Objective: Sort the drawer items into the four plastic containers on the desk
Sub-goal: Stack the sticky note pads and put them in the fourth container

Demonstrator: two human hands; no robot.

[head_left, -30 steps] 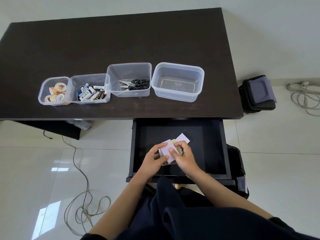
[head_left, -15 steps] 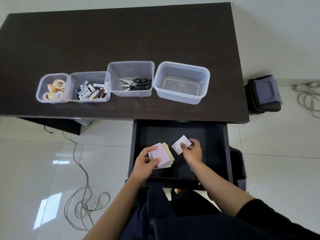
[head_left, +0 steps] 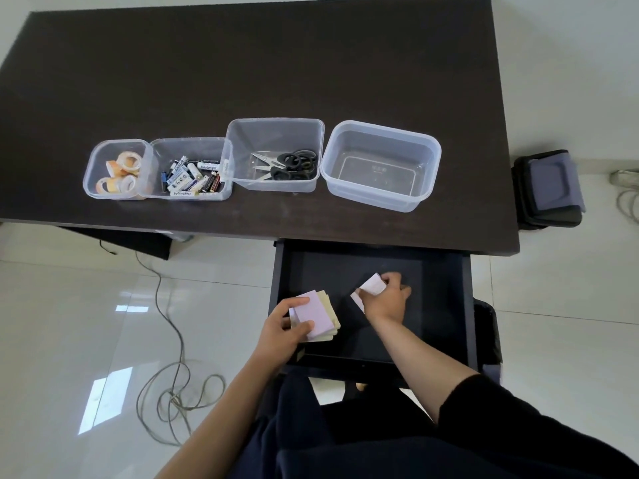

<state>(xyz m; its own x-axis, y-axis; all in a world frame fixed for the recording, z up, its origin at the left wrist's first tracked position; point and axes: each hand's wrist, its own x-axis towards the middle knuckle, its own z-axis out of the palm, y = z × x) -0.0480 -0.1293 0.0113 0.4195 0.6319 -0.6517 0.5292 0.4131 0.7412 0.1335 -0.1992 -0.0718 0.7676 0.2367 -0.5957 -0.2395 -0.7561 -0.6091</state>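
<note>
Nearest you, at six o'clock, your two forearms reach into the open drawer [head_left: 446, 305]. Your left hand [head_left: 281, 331] is curled around a stack of sticky notes [head_left: 320, 318] at the drawer's seven o'clock corner, thumb across the lilac top sheet, fingers closed under the near edge; yellowish pads show beneath it, though how many you cannot tell. Your right hand [head_left: 385, 300], towards one o'clock of the stack and apart from it, pinches a single pale note [head_left: 371, 284] between thumb and bent fingers, with the paper's far corner lifted.

Beyond, at twelve o'clock, the desk [head_left: 242, 70] carries four clear containers in a row. At eleven o'clock, the small tub [head_left: 91, 174] holds tape rolls [head_left: 121, 172], roughly half a dozen. Touching it, the second container [head_left: 226, 152] holds batteries [head_left: 192, 179], too jumbled to count. The third container [head_left: 276, 124] holds two pairs of scissors [head_left: 287, 164]. The large container [head_left: 380, 133] at one o'clock has nothing inside.
</note>
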